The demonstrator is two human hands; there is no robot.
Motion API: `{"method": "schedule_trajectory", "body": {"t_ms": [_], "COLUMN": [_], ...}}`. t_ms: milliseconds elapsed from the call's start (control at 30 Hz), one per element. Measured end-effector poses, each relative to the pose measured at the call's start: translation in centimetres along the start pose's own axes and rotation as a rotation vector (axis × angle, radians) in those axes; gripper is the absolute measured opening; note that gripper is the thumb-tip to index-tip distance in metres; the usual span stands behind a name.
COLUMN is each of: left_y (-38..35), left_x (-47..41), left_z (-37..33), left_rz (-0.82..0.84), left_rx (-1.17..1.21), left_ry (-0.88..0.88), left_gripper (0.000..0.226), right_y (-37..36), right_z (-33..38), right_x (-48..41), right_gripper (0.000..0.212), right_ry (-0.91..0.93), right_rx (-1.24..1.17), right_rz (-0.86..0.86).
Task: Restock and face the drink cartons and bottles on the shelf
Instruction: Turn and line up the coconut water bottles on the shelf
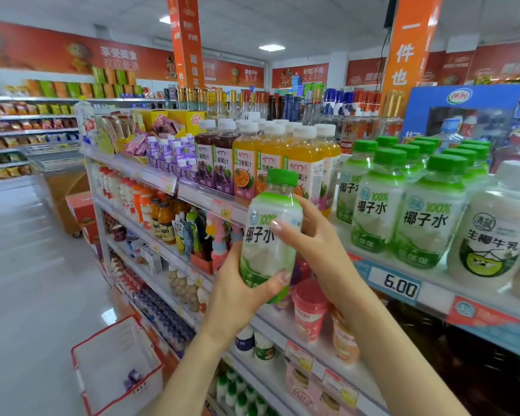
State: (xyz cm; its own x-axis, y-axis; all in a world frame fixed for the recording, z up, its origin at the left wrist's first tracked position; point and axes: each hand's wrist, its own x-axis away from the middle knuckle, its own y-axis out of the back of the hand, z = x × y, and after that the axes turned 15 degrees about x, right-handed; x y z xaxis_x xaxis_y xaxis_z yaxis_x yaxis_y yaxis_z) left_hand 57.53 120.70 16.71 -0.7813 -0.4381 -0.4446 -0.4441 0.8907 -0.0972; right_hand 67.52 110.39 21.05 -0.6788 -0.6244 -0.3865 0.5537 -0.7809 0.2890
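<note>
Gripping one green-capped clear plastic coconut water bottle point(267, 235), both hands were wrapped around it, left hand point(237, 289) low, right hand point(309, 235) higher, just off the white shelf point(433, 295).

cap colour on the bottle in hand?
Green. The held bottle, gripped by both the left hand and right hand, shows it in the head view.

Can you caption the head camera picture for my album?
Left hand and right hand hold a green-capped coconut water bottle before matching bottles on the shelf.

A white, red-rimmed basket point(102, 349) sits on the floor at seven o'clock. An orange banner point(191, 40) hangs at eleven.
</note>
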Motion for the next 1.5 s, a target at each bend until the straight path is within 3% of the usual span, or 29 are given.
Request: {"method": "schedule_trajectory", "body": {"t_ms": [67,100,267,333,467,533,600,700,867,1200,1333,1500], "left_y": [-0.2,-0.4,-1.1,-0.8,1.6,2.2,1.8,0.3,-0.6,1.0,1.5,1.3], "left_x": [0.2,0.2,0.3,0.2,-1.5,-3.2,-5.1,-7.1,-7.8,-8.1,-8.4,-9.2], "left_z": [0.2,0.3,1.5,1.5,-1.2,-2.6,-3.3,-3.9,-4.4,-3.3,-3.8,-4.7], "left_rz": [-0.056,-0.082,-0.151,-0.071,0.248,0.145,0.021,0.050,0.089,0.081,-0.024,-0.325], "left_rx": [-0.097,-0.144,-0.275,-0.290,-0.411,-0.383,-0.207,-0.048,0.077,0.114,0.085,-0.216], "left_ry": [0.002,0.003,0.063,0.125,0.202,0.089,0.073,0.196,0.238,0.371,0.391,0.181], "left_gripper": [0.056,0.054,0.069,0.072,0.072,0.050,0.044,0.055,0.036,0.037,0.025,0.021], "right_y": [-0.6,-0.8,-1.2,-0.9,0.6,1.1,1.1,0.8,0.8,1.0,0.4,-0.8], "right_z": [-0.7,-0.9,-1.8,-2.1,-2.5,-2.9,-3.1,-3.0,-3.5,-4.7,-4.6,-4.2], "right_x": [0.5,0.7,1.5,1.6,2.1,2.2,2.3,2.5,2.6,1.8,1.3,0.8], "right_gripper": [0.077,0.077,0.051,0.043,0.041,0.039,0.038,0.042,0.048,0.069,0.058,0.074], "right_ry": [-0.055,-0.092,-0.189,-0.177,-0.158,-0.161,-0.165,-0.138,-0.122,-0.240,-0.355,-0.235], "right_rx": [-0.044,-0.074,-0.109,-0.092,-0.111,-0.127,-0.149,-0.147,-0.154,-0.253,-0.369,0.008], "right_rz": [0.013,0.011,0.009,-0.004,0.028,0.070,0.102,0.151,0.182,0.370,0.430,0.293]}}
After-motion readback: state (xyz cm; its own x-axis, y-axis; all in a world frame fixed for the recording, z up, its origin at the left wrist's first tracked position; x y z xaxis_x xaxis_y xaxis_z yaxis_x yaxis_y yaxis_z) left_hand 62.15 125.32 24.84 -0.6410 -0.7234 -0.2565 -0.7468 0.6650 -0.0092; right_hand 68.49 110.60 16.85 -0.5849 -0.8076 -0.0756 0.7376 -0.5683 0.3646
